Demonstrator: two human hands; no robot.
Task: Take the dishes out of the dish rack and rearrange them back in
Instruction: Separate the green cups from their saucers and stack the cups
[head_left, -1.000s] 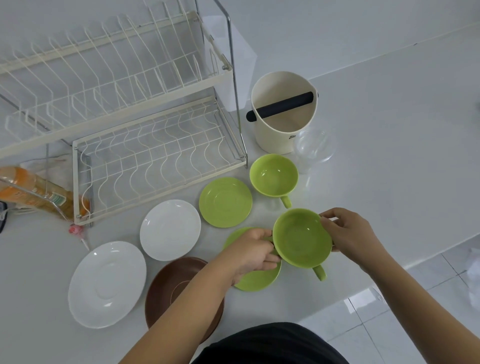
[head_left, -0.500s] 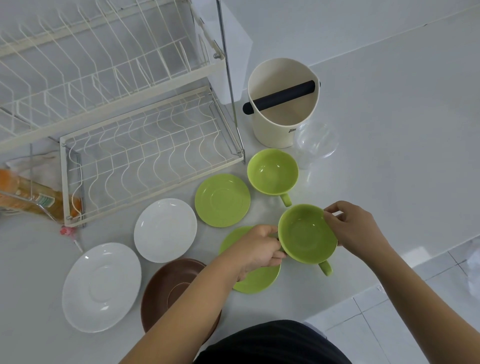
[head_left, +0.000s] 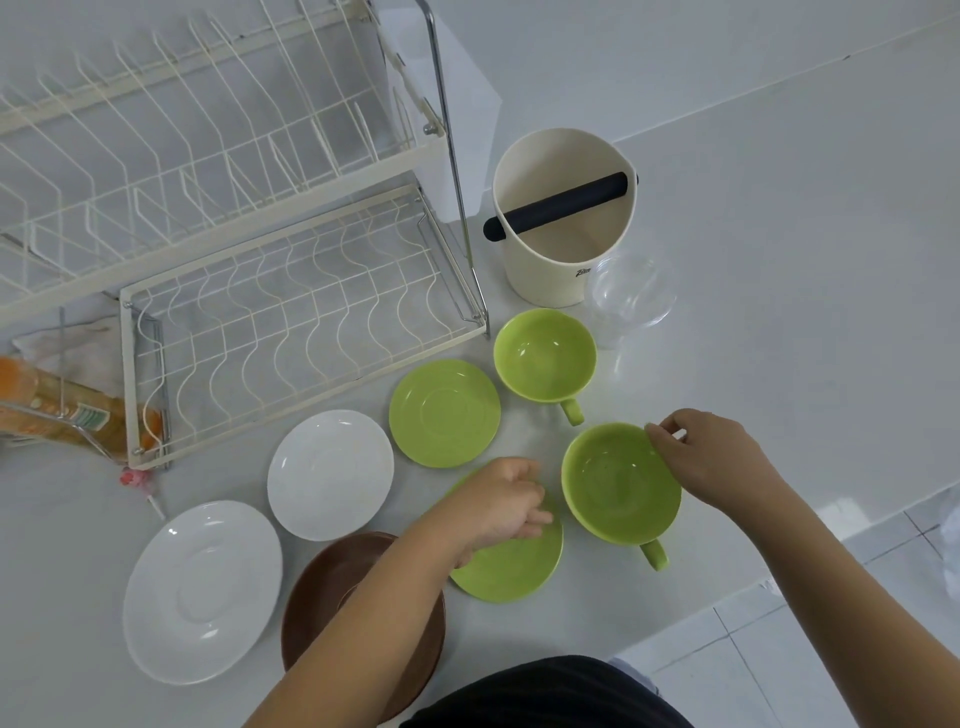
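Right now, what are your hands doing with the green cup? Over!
Right hand pinching near green cup's rim. Left hand loose over green saucer. Dish rack empty, nothing blocking.

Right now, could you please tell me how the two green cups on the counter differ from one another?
The near green ceramic cup is gripped at its rim by the right hand, while the far green ceramic cup stands untouched. The near cup sits beside the green saucer under the left hand; the far cup sits beside the cream container. Both are upright, empty, with handles pointing toward the person.
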